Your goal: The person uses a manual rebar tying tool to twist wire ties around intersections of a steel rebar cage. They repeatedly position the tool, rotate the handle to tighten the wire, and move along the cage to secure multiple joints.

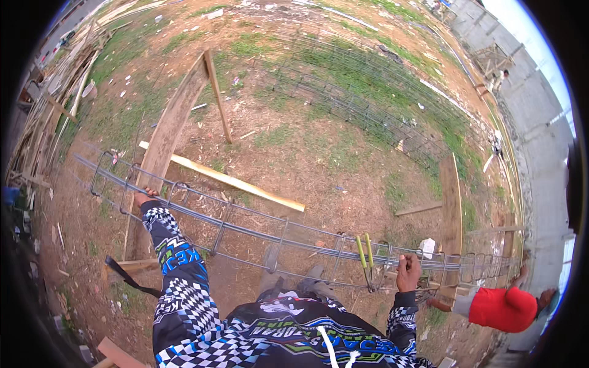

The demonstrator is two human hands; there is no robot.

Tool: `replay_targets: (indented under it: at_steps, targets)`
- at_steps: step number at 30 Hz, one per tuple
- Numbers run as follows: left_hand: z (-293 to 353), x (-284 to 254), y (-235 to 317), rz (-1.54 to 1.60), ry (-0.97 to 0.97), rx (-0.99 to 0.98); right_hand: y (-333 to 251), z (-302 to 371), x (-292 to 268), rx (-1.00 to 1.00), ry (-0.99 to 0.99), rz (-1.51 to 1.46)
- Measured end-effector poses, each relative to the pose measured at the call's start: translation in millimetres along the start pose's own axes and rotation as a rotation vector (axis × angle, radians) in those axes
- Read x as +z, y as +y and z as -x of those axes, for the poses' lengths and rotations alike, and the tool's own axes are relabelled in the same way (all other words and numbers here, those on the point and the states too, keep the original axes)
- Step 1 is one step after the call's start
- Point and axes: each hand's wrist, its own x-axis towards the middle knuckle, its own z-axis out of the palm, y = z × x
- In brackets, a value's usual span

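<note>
A long, narrow rebar cage of grey steel bars with rectangular stirrups stretches across in front of me. At its left part, beside a tilted board, my left hand closes round the bars. Farther right, my right hand is over the bundled bars, fingers curled together; what they pinch is hidden. Just left of it, cutting pliers with yellow-green handles stand among the bars, jaws down. Both forearms wear dark checkered sleeves.
Wooden trestle boards stand left and right under the cage. A pale timber lies beyond it. A co-worker in a red top bends at the right end. More rebar cages lie on the grass; a block wall borders the right.
</note>
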Motion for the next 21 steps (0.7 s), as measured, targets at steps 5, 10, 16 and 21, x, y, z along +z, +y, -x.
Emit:
replay_targets:
  at_steps: [5, 10, 16, 21]
  targets:
    - [22.3, 33.0, -7.9, -0.288, 0.149, 0.048, 59.8, 22.3, -13.9, 0.118, 0.128, -0.042]
    - [89.5, 118.5, -22.1, -0.792, 0.244, 0.460, 112.2, 27.7, -40.5, 0.217, 0.172, -0.024]
    - [283.9, 151.6, -65.5, -0.435, -0.367, 0.729, 189.4, 41.4, -96.4, 0.367, 0.244, -0.089]
    - [600.0, 138.1, -255.2, -0.839, -1.432, 0.606, 197.7, 17.9, -158.5, 0.169, 0.012, 0.110]
